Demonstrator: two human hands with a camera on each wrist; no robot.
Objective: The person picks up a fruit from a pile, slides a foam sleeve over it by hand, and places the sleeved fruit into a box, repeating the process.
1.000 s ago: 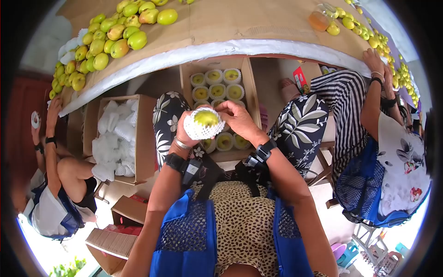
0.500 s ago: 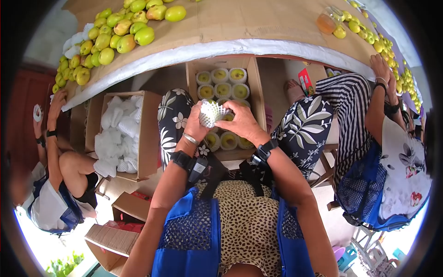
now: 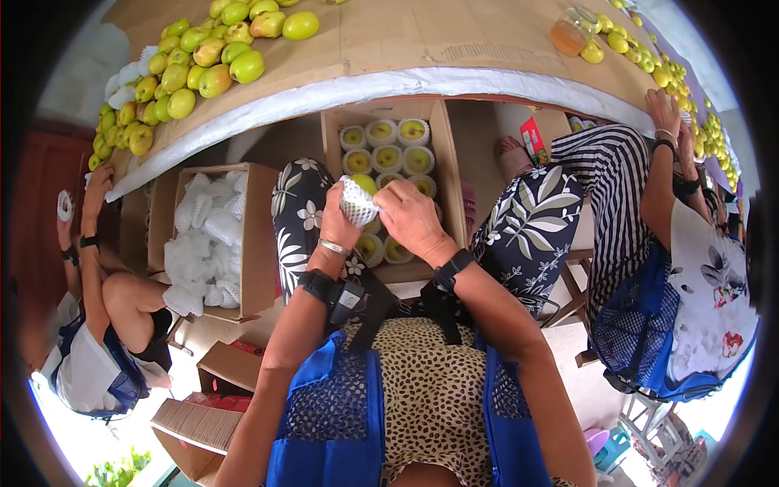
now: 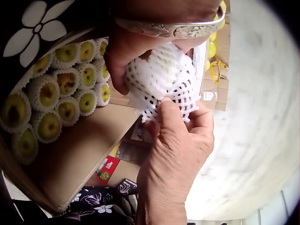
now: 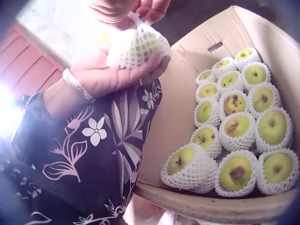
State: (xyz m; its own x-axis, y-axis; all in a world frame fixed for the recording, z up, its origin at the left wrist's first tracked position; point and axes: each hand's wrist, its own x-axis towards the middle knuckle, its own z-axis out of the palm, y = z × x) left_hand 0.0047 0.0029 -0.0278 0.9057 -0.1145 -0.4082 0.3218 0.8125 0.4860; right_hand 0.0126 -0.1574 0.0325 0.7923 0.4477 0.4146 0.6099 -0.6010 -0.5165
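A green apple [image 3: 363,182] sits in a white foam net [image 3: 357,204], held in my left hand [image 3: 339,221] above my lap. My right hand [image 3: 414,221] pinches the net's edge on the near right side. In the left wrist view, the right thumb [image 4: 169,115] presses on the open lattice end of the net [image 4: 161,77]. The right wrist view shows the net [image 5: 140,49] drawn to a point between the right fingers, with the left palm [image 5: 110,77] beneath the fruit. Just beyond both hands stands a cardboard box [image 3: 451,150] holding rows of netted apples [image 3: 388,157].
Left of my knee, another carton [image 3: 261,235] holds loose foam nets [image 3: 199,231]. The cardboard-covered table [image 3: 389,40] ahead bears a pile of apples [image 3: 207,53] and a jar [image 3: 572,32]. A person sits on each side; the right one's hand [image 3: 664,109] rests at the table edge.
The apple in its net has been turned in my left hand, its bare green end now facing away from me. My right hand has moved onto the net's edge and tugs at it.
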